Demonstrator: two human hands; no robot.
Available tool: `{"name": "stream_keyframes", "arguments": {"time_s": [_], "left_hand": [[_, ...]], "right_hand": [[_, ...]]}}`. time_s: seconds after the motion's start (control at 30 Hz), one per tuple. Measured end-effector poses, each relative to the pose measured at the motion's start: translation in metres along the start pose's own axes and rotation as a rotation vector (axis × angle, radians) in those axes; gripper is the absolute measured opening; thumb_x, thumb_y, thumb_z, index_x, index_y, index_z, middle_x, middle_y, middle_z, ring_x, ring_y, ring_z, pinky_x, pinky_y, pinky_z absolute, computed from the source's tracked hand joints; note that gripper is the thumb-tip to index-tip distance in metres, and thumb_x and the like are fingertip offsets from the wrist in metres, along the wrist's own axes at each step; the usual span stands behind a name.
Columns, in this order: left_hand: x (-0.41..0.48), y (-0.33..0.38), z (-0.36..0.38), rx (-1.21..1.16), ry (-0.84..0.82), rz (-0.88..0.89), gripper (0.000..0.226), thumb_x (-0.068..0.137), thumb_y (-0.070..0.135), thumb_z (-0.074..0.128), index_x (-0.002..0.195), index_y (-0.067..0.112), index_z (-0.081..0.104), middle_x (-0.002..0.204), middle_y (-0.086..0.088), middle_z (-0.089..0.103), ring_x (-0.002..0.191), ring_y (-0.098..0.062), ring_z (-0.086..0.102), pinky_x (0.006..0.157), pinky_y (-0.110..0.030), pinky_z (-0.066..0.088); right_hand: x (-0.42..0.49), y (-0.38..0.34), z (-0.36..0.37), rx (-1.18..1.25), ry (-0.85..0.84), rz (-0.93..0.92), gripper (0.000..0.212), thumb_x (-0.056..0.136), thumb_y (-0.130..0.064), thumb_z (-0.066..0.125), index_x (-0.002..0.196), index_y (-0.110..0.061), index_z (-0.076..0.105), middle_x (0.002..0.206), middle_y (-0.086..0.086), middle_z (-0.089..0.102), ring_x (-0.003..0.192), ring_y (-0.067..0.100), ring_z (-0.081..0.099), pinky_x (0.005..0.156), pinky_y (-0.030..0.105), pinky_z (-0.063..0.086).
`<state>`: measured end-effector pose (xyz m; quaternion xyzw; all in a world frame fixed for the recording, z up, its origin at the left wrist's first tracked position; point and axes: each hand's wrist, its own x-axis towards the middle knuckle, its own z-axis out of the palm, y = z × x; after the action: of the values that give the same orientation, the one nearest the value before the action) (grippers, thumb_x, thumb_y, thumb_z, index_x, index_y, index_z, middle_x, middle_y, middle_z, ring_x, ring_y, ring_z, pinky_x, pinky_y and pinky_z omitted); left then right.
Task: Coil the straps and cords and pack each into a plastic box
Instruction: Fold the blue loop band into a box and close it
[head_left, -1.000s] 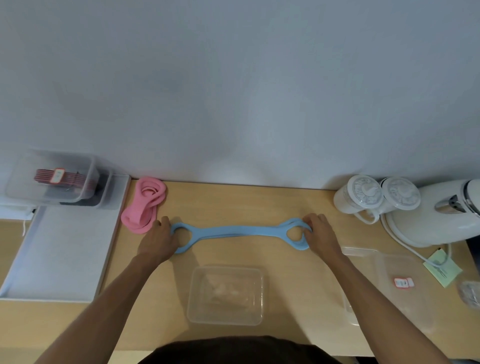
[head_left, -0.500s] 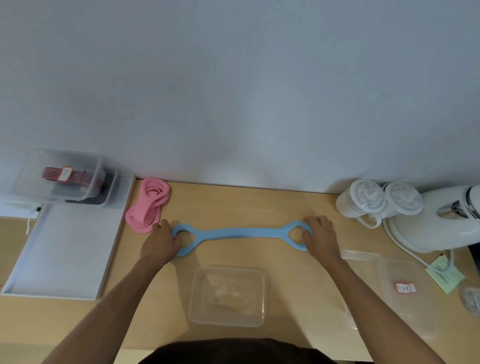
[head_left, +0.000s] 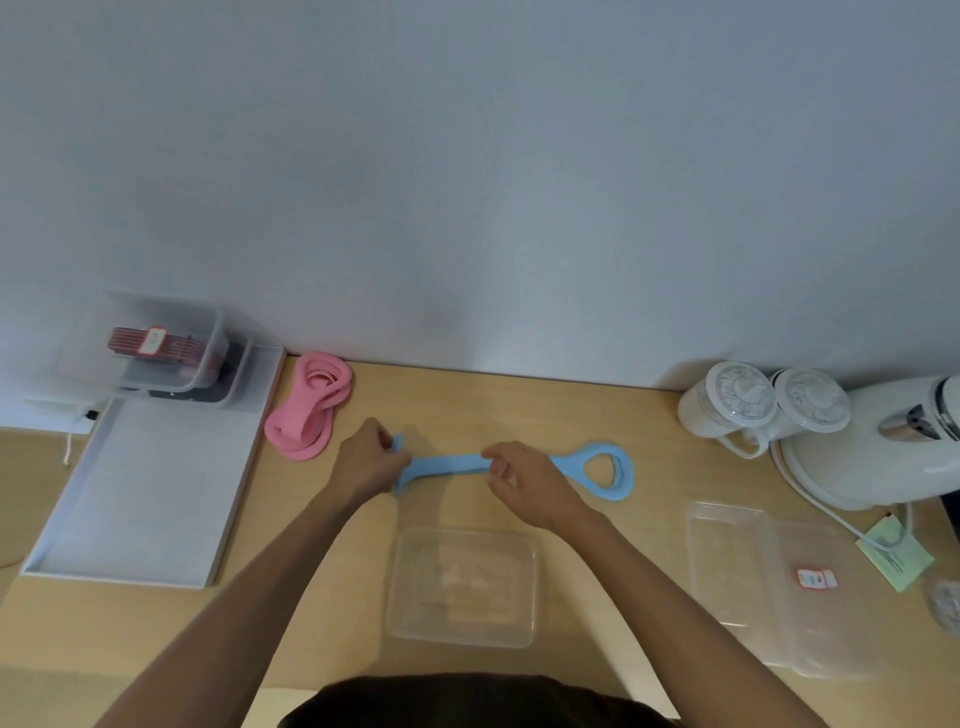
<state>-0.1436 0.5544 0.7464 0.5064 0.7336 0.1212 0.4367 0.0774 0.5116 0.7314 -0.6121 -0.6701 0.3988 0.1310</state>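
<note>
a pink strap (head_left: 310, 415) lies coiled on the worktop (head_left: 519, 410). our left hand (head_left: 366, 462) grips 1 end of the blue strap (head_left: 447, 466), and our right hand (head_left: 524, 483) pinches its middle. a clear box (head_left: 462, 636) sits just in front of us.

light blue strap (head_left: 447, 466), pink strap (head_left: 311, 415), tan table (head_left: 493, 405)
</note>
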Motion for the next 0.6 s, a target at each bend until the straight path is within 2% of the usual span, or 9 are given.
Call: {"name": "stream_keyframes", "arguments": {"time_s": [0.07, 0.2, 0.3, 0.4, 0.47, 0.5, 0.6], "left_hand": [[-0.009, 0.017, 0.013, -0.065, -0.060, 0.015, 0.025, 0.078, 0.017, 0.070, 0.087, 0.007, 0.050, 0.089, -0.011, 0.061, 0.069, -0.020, 0.058, 0.063, -0.040, 0.057], [-0.021, 0.045, 0.037, -0.181, -0.151, 0.037, 0.034, 0.077, 0.034, 0.076, 0.085, 0.012, 0.051, 0.087, -0.008, 0.063, 0.070, -0.017, 0.058, 0.058, -0.030, 0.050], [-0.023, 0.057, 0.051, -0.217, -0.157, 0.070, 0.032, 0.078, 0.038, 0.074, 0.083, 0.012, 0.056, 0.082, -0.002, 0.064, 0.071, -0.015, 0.059, 0.064, -0.031, 0.048], [-0.022, 0.062, 0.061, -0.219, -0.187, 0.159, 0.025, 0.084, 0.036, 0.065, 0.091, 0.012, 0.063, 0.088, 0.000, 0.066, 0.084, -0.018, 0.062, 0.072, -0.031, 0.049], [-0.018, 0.061, 0.065, -0.128, -0.130, 0.261, 0.010, 0.086, 0.021, 0.060, 0.092, 0.013, 0.062, 0.091, 0.000, 0.064, 0.088, -0.020, 0.060, 0.073, -0.029, 0.046], [-0.015, 0.058, 0.067, -0.024, -0.083, 0.333, 0.012, 0.085, 0.016, 0.058, 0.096, 0.014, 0.060, 0.096, -0.002, 0.062, 0.093, -0.022, 0.057, 0.076, -0.029, 0.045], [-0.005, 0.047, 0.073, 0.354, -0.075, 0.482, 0.041, 0.080, 0.021, 0.053, 0.121, 0.015, 0.052, 0.121, -0.005, 0.051, 0.115, -0.028, 0.042, 0.095, -0.034, 0.038]], "right_hand": [[0.003, -0.023, -0.001, 0.115, -0.035, 0.025, 0.043, 0.088, -0.021, 0.059, 0.130, -0.019, 0.051, 0.112, -0.003, 0.059, 0.093, 0.012, 0.055, 0.085, 0.023, 0.043], [0.006, -0.044, -0.009, 0.191, -0.052, 0.068, 0.059, 0.083, -0.022, 0.065, 0.138, -0.017, 0.043, 0.120, -0.003, 0.056, 0.104, 0.014, 0.056, 0.085, 0.022, 0.044], [0.004, -0.037, -0.015, 0.246, 0.032, 0.154, 0.051, 0.083, -0.015, 0.063, 0.132, -0.016, 0.047, 0.104, -0.001, 0.059, 0.087, 0.011, 0.057, 0.069, 0.016, 0.044], [0.000, -0.021, -0.022, 0.251, 0.157, 0.210, 0.036, 0.088, -0.016, 0.060, 0.123, -0.015, 0.052, 0.102, 0.002, 0.061, 0.083, 0.012, 0.057, 0.061, 0.013, 0.042], [-0.005, -0.007, -0.031, 0.283, 0.230, 0.244, 0.033, 0.088, -0.013, 0.060, 0.121, -0.014, 0.054, 0.100, 0.000, 0.059, 0.081, 0.012, 0.057, 0.059, 0.012, 0.042], [-0.007, 0.001, -0.036, 0.297, 0.266, 0.269, 0.032, 0.087, -0.011, 0.061, 0.119, -0.013, 0.055, 0.099, 0.000, 0.059, 0.080, 0.012, 0.056, 0.061, 0.013, 0.043], [-0.015, 0.026, -0.052, 0.349, 0.341, 0.348, 0.027, 0.086, -0.008, 0.062, 0.112, -0.012, 0.059, 0.098, 0.001, 0.062, 0.077, 0.011, 0.057, 0.061, 0.013, 0.046]]}}
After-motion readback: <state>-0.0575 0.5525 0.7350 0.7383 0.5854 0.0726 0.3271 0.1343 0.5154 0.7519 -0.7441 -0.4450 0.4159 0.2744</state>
